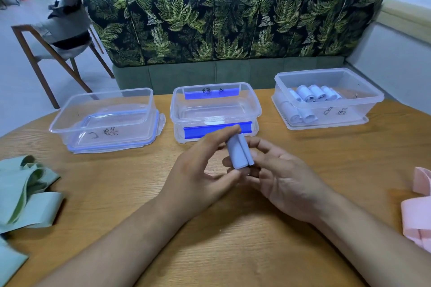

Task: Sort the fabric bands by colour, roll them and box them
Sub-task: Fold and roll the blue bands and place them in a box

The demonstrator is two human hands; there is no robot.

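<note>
Both hands, the left hand point(200, 170) and right hand point(275, 175), pinch the rolled blue band point(238, 154) to keep it from unrolling before it goes into the far-right box point(363, 91).

A pale blue rolled band point(238, 152) stands nearly upright just in front of the middle box point(256, 109). Loose green bands point(25, 193) lie near left, pink bands point(417, 212) near right. Blue rolls point(312, 95) lie in the right box point(363, 105).

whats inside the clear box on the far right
The right box holds rolled pale blue bands: a row across the back and a few more at its front left corner. The cloudy plastic blurs them, and anything beneath the rolls is hidden.
</note>
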